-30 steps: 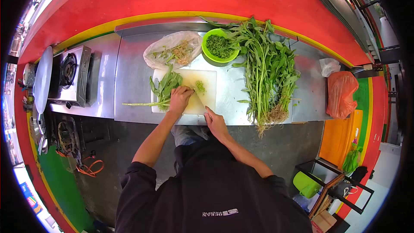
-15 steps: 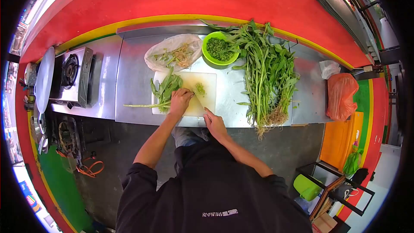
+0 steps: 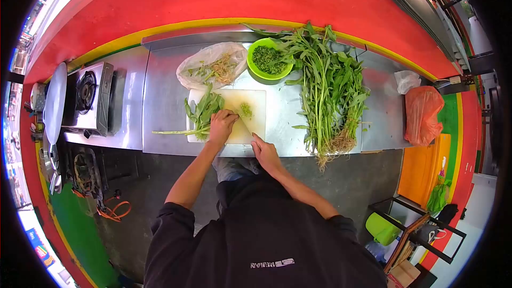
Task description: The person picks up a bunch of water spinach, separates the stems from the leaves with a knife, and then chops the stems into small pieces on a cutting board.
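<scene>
"One second on, hardly any shift: left hand [image 3: 223,126] bunched over the leafy greens [image 3: 202,111], right hand [image 3: 265,152] wrapped round the knife [image 3: 246,126]."

"Mid-cut, then?"

"I'd judge so; small green pieces [image 3: 245,110] lie past the blade on the cutting board [image 3: 258,122]."

"Anything in the way?"

"Plastic bag [image 3: 191,70] right by the board's far edge. Green bowl [image 3: 266,77] beyond, big bunch [image 3: 330,85] well to the right, all on the surface [image 3: 285,122]."

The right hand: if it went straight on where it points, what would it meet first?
Past its knife, the right hand would probably meet the left hand, over the cutting board; depth is unclear.
</scene>
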Demonstrator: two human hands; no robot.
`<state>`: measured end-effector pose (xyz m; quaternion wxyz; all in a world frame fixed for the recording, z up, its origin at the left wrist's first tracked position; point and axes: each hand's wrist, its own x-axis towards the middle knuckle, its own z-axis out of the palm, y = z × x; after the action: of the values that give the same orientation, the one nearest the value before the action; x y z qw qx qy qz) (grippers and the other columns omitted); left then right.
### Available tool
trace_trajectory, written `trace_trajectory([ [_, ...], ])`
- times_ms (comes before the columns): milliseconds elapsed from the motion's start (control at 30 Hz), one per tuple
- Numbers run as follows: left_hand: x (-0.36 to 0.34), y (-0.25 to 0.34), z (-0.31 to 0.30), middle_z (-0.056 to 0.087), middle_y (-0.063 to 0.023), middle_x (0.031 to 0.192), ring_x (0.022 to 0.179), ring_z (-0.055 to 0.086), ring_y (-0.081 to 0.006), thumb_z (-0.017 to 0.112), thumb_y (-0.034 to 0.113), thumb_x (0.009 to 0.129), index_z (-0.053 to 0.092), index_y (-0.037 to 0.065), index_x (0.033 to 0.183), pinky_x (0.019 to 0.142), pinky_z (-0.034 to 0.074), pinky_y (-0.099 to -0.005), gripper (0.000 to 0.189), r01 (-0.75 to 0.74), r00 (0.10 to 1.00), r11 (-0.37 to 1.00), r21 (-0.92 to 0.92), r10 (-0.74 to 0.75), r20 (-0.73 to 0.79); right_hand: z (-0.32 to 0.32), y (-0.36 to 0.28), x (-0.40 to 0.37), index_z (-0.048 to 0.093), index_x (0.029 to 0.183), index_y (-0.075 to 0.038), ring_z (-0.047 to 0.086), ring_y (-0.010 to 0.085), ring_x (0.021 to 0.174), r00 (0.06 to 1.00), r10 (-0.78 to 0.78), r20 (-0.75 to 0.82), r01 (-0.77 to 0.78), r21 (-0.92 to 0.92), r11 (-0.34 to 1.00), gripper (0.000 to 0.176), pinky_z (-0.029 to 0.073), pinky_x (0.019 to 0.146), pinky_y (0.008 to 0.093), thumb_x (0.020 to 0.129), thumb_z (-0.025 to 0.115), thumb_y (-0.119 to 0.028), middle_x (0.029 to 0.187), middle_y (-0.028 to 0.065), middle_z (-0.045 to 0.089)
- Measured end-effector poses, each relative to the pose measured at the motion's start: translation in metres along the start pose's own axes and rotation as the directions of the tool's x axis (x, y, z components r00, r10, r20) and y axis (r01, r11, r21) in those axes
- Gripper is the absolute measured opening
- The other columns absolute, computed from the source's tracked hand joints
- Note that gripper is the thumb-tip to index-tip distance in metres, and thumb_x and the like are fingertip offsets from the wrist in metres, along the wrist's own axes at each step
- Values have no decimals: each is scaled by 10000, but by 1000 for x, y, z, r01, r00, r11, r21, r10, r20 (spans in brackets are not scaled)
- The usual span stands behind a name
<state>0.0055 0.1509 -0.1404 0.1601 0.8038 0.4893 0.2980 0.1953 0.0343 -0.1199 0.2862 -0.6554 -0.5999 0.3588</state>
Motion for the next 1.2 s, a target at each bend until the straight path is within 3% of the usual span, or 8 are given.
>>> trace_trajectory([
  [167, -1, 2, -1, 680, -5, 909, 877, 634, -227, 737, 117, 867, 768, 126, 946, 774, 433, -390, 85, 38, 999, 999, 5, -38, 10, -6, -7, -5, 643, 1321, -17, 670, 422, 642, 1000, 13, 8, -14, 75, 997, 368, 498, 602, 466, 1010, 626, -213, 714, 286, 629],
  [400, -4, -3, 3, 679, -16, 926, 898, 639, -233, 731, 127, 874, 766, 122, 962, 786, 440, -391, 94, 36, 999, 999, -34, -37, -11, 0, 0, -2, 640, 1322, -15, 667, 421, 639, 1000, -7, 9, 6, 40, 999, 367, 495, 604, 464, 1011, 622, -211, 720, 286, 631],
  [600, -5, -1, -1, 685, -17, 941, 904, 643, -237, 731, 136, 879, 773, 118, 970, 779, 446, -398, 102, 6, 1000, 1000, 17, -6, -11, -3, -8, 1, 639, 1323, -14, 673, 422, 650, 996, 68, 50, -71, 46, 996, 369, 509, 617, 454, 1013, 618, -214, 732, 295, 635],
  [1200, -7, -4, 7, 683, -44, 920, 891, 647, -254, 726, 93, 880, 763, 90, 964, 802, 456, -399, 92, 41, 999, 997, -66, -43, -24, -6, -10, -9, 636, 1328, -12, 694, 462, 776, 995, 83, 51, -89, 133, 987, 382, 530, 688, 461, 1019, 608, -235, 832, 321, 661],
])
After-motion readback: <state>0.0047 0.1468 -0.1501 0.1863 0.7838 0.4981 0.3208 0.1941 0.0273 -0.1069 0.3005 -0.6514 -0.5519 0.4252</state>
